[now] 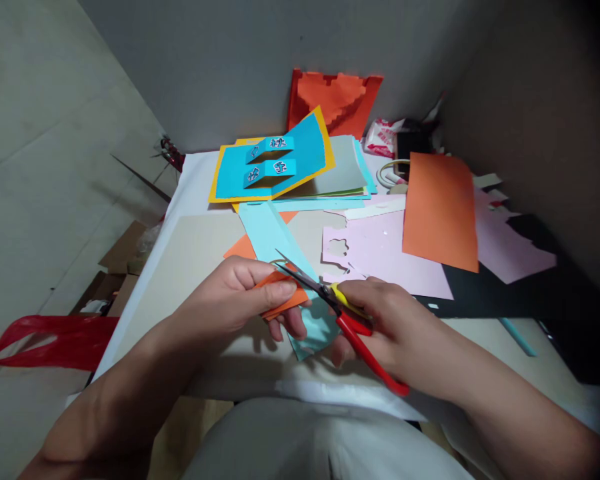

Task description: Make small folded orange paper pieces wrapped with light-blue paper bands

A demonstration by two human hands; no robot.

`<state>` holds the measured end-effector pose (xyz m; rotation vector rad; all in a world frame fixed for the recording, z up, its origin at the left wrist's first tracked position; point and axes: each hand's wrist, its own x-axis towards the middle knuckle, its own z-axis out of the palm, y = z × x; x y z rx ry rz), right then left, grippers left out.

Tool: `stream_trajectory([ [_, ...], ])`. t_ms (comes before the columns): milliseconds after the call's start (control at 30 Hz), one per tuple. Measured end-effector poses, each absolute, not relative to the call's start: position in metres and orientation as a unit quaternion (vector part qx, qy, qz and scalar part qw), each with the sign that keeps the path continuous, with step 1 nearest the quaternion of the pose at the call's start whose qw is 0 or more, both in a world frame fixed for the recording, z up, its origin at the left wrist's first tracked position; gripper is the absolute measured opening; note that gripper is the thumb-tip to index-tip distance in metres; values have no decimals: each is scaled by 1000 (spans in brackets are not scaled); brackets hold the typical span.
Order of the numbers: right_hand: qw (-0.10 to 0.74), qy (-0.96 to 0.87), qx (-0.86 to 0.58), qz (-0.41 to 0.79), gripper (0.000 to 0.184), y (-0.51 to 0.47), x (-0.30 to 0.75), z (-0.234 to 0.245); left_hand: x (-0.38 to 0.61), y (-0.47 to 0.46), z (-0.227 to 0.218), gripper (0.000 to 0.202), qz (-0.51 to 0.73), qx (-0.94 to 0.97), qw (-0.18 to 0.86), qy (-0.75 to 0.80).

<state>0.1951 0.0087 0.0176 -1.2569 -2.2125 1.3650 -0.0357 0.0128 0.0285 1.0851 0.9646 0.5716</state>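
Between thumb and fingers, my left hand (260, 293) pinches a small folded piece of orange paper (284, 301). My right hand (380, 320) grips a pair of scissors (347, 319) with red and yellow handles. Their slim blades are parted and point up and left, at the top edge of the orange piece; whether they touch the paper I cannot tell. Beneath both hands a light blue paper strip (275, 233) lies across the table. Just beyond my right hand is a pink sheet (380, 250) with cut-out holes along its left side.
A blue and yellow pop-up card (305, 150) rests on a stack of papers at the back. Behind it a red-orange card (335, 100) leans on the wall. An orange sheet (440, 213) lies right, near a tape roll (393, 175). A red plastic bag (55, 343) hangs at left.
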Motion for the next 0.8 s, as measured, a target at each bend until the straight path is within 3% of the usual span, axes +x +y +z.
stream_trajectory([
  [667, 148, -743, -433, 489, 14, 9, 196, 11, -37, 13, 27, 29, 252, 478, 708, 455],
  [800, 144, -738, -437, 494, 24, 8, 195, 10, -38, 12, 26, 29, 260, 474, 703, 462],
])
